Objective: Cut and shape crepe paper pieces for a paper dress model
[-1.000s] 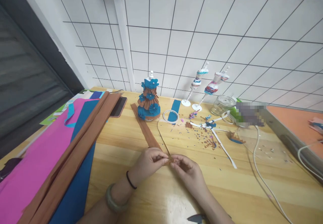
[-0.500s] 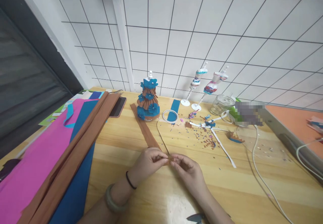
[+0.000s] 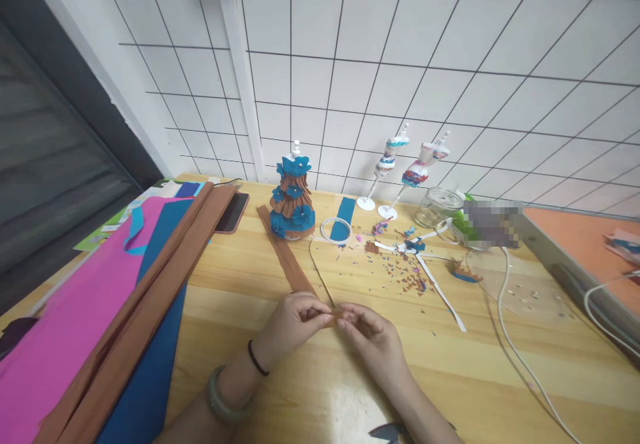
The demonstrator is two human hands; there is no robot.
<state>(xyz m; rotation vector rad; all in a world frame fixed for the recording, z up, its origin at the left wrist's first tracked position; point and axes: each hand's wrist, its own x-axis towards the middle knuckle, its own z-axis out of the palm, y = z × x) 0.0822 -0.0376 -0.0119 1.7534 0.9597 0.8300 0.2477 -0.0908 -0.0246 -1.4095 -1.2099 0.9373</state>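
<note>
My left hand [image 3: 307, 317] and my right hand [image 3: 367, 337] meet over the front middle of the table, fingertips pinched close together. Both are closed on the near end of a brown crepe paper strip [image 3: 286, 257], which runs away toward the back left. From a white tape roll [image 3: 325, 236], a thin strip of tape [image 3: 319, 273] reaches down to my fingers. Just beyond the paper strip stands a small dress form [image 3: 293, 194] covered in brown pleats and blue paper flowers. The tape roll lies partly over a blue paper piece [image 3: 346, 211].
Folded brown paper [image 3: 145, 304] lies over pink [image 3: 80, 304] and blue sheets at left, near a phone [image 3: 233, 213]. Two white dress forms [image 3: 386, 161] stand behind paper scraps [image 3: 407, 274]. A glass jar [image 3: 438, 205] and white cable [image 3: 515, 337] are at right. Dark blades [image 3: 387, 432] show near my right forearm.
The view has shifted very slightly. Both hands keep the same pinch on the brown paper strip, with no clear movement.
</note>
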